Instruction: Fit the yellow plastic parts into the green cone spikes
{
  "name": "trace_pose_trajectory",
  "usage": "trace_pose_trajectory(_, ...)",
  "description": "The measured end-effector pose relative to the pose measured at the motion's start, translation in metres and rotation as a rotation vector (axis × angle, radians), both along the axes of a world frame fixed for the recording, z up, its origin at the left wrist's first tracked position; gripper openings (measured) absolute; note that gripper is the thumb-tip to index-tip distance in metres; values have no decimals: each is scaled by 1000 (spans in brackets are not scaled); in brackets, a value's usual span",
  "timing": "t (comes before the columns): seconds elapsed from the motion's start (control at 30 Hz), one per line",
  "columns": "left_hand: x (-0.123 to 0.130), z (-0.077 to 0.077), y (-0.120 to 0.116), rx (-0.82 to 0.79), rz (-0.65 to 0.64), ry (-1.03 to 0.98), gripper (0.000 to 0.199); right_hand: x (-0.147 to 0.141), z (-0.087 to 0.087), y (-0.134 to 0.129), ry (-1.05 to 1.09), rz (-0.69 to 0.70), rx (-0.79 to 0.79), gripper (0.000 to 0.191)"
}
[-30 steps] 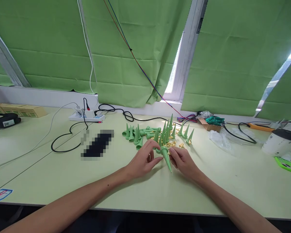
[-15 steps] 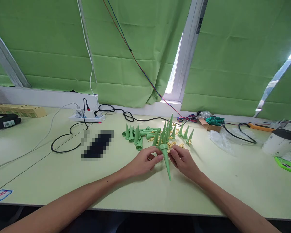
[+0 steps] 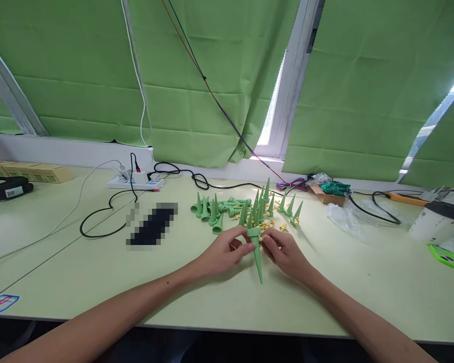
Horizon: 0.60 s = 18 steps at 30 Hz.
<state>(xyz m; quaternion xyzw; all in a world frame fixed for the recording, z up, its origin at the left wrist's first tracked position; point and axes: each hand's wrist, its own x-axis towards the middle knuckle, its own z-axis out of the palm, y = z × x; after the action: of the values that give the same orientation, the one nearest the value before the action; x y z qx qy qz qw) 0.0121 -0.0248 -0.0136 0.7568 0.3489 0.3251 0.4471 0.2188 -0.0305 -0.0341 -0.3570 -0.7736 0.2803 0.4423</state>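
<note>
A green cone spike [image 3: 257, 257] with a ribbed collar points down toward me, pinched by my left hand [image 3: 229, 250] near its collar. On its right side, my right hand [image 3: 283, 252] has its fingers closed on a small yellow piece [image 3: 261, 239] at the collar, mostly hidden by the fingertips. Behind the hands, several green spikes [image 3: 267, 191] stand upright beside a scatter of small yellow pieces [image 3: 283, 227]. More green parts [image 3: 218, 224] lie to the left of them.
A power strip [image 3: 136, 182] with black and white cables is at the back left, near a pixelated dark object [image 3: 151, 227]. At the right are a small carton [image 3: 327, 194], a plastic bag [image 3: 344, 220], a white cup [image 3: 439, 222] and a green phone [image 3: 450, 258].
The held spike has shifted slightly left and its tip has swung a little left. My right hand has moved slightly left with it, closer to the collar.
</note>
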Motion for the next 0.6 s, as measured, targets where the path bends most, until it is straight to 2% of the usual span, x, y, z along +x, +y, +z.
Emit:
trace_pose_trajectory(0.3,-1,-3,3,210,26,2,27,0,-1,2,-22,14,20,40)
trace_pose_trajectory(0.6,-5,-5,5,351,-25,47,20,-1,2,0,-15,44,-9,45)
